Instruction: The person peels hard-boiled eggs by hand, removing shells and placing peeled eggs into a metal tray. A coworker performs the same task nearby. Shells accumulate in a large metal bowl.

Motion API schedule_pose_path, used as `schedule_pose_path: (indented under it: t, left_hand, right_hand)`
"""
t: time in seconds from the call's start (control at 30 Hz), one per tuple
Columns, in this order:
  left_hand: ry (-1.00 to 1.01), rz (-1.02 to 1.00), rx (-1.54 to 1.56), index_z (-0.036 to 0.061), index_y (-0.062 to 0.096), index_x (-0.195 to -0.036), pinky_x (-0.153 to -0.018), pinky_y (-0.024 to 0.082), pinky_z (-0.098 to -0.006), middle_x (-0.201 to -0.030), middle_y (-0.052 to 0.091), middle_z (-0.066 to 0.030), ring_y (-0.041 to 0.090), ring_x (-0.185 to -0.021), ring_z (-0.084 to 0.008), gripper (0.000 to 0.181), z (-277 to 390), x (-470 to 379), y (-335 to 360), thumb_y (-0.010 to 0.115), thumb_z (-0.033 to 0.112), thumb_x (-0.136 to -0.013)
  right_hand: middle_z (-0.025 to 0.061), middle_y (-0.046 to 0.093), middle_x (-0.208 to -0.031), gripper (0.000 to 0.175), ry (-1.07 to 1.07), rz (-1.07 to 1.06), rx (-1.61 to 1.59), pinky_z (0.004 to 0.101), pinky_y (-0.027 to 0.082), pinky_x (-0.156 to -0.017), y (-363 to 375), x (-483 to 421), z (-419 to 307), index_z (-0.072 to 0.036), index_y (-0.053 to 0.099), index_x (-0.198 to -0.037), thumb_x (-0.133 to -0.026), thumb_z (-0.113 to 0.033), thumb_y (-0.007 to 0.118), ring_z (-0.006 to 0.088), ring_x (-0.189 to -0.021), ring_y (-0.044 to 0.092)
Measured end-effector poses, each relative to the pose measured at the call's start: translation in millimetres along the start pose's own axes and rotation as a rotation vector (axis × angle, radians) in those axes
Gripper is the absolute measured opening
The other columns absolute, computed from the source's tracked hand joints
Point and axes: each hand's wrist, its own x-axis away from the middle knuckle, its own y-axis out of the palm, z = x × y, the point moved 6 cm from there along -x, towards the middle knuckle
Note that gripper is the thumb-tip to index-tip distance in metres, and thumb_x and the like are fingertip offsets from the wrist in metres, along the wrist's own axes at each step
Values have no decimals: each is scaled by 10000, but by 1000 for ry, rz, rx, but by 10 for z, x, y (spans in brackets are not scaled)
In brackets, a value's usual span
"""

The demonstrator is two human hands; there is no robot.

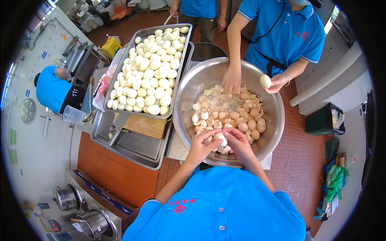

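Both of my hands meet on one partly peeled egg (222, 139), its white showing between my fingers. My left hand (204, 144) grips it from the left, and my right hand (238, 141) from the right with the fingertips over its top. They are above the near side of a wide steel basin (185, 90). In the basin lie several brown eggs in their shells (251, 124) and many broken eggshells (224, 104). To the left, a metal tray (105, 104) is heaped with peeled eggs (150, 75).
Across the basin, a co-worker's hand (231, 79) reaches into the shells; the other hand (276, 84) holds a peeled egg (265, 81). A cleaver (119, 126) and a wooden cutting board (144, 124) lie on a lower tray (144, 156). A bin (319, 120) stands right; other people are beyond.
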Motion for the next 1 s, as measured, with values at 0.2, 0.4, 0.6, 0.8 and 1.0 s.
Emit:
schedule_pose_path:
  t: [0.2,0.4,0.6,0.8,1.0]
  left_hand:
    - [-9,114,24,-19,717,-1174,-917,515,-291,-1144,709,-118,661,-1040,-171,296,-19,11,-43,754,112,-912]
    - [74,143,-54,-26,720,-1169,-889,527,-267,-1160,718,-132,670,-1040,-158,262,29,35,-56,721,86,-933]
    - [-103,175,238,-32,690,-1207,-833,554,-250,-1177,695,-106,656,-1026,-126,271,-82,27,-128,690,62,-953]
    - [178,173,-156,-3,700,-1142,-859,568,-318,-1099,715,-103,684,-1023,-183,246,95,10,-282,714,91,-915]
    - [301,118,-792,130,769,-953,-791,570,-360,-972,734,-62,695,-941,-266,141,55,32,-169,774,197,-829]
  right_hand:
    - [73,668,-1122,550,-266,67,569,262,538,-807,120,67,-124,-14,578,-1300,-834,-136,845,141,-1001,654]
    - [95,655,-1168,551,-360,159,720,261,519,-776,110,107,-191,0,553,-1277,-824,-125,842,139,-1001,648]
    - [112,672,-1116,407,-299,116,275,279,519,-795,76,110,-172,-4,549,-1275,-915,-80,724,177,-987,665]
    - [211,691,-1121,320,107,31,-262,295,513,-754,-8,9,-82,13,551,-1261,-1020,-196,573,218,-921,676]
    - [61,705,-972,286,98,4,251,241,486,-650,353,-553,-399,-53,591,-1207,-990,-228,656,122,-843,665]
